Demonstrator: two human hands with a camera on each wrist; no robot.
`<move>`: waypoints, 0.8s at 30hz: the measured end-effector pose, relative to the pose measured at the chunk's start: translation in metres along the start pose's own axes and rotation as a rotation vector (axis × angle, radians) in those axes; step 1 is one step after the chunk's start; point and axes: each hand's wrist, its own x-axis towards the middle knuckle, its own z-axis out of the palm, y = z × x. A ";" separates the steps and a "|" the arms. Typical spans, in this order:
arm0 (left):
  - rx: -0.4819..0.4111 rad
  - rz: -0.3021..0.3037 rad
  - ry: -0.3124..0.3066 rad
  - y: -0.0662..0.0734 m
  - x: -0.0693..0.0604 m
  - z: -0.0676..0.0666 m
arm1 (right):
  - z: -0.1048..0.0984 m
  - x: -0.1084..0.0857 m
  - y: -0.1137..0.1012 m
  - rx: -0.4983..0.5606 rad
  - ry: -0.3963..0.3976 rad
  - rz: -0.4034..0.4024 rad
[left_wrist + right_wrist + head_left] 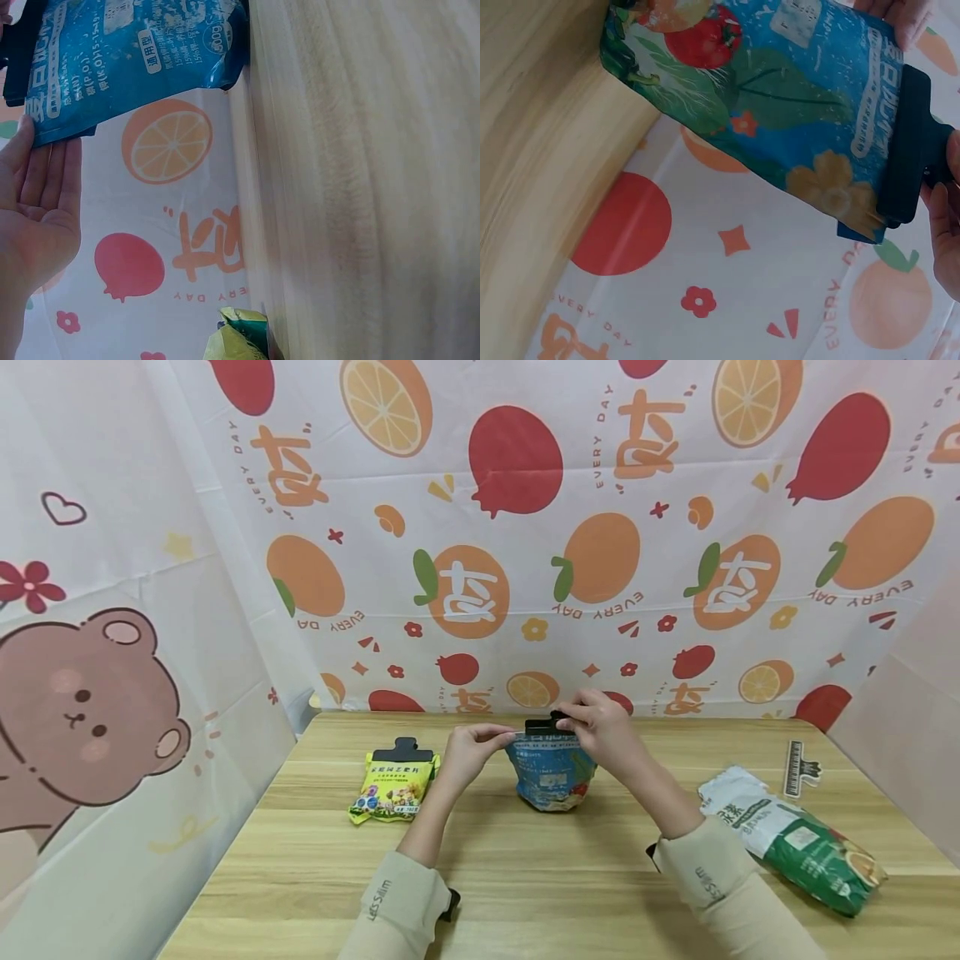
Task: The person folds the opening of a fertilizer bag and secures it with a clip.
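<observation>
A blue fertilizer-style bag [551, 777] with vegetable pictures stands upright at the middle of the table, below both hands. My left hand [472, 750] pinches its top left corner between thumb and fingers; the left wrist view shows that bag corner [56, 124] at the fingertips. A wide black clip [540, 727] sits across the bag's top edge. My right hand [603, 731] holds the clip by its handle. In the right wrist view, the clip's long jaw bar [906, 146] lies over the folded top, and a small flap of bag sticks out past it.
To the left lies a yellow flower-print bag [395, 789] with a black clip [403, 749] on its top. A green and white bag [798, 843] lies at the right, a loose black clip [802, 768] behind it. A fruit-print curtain [525, 568] hangs behind the wooden table [540, 885].
</observation>
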 end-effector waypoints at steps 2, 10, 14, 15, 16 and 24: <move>0.005 0.003 0.002 0.000 0.000 0.000 | 0.002 -0.001 0.001 -0.003 -0.002 0.006; 0.022 -0.016 0.012 0.001 -0.001 0.001 | 0.009 -0.003 0.006 0.012 -0.026 0.032; 0.027 -0.016 0.013 0.000 -0.001 0.002 | 0.009 -0.004 0.007 0.004 -0.039 0.043; 0.027 -0.014 0.014 0.000 -0.001 0.002 | 0.009 -0.004 0.007 0.002 -0.045 0.049; 0.028 -0.012 0.014 0.000 -0.001 0.002 | 0.008 -0.003 0.007 -0.001 -0.053 0.050; 0.037 0.004 0.017 0.001 -0.002 0.002 | 0.003 -0.003 0.005 -0.025 -0.148 0.060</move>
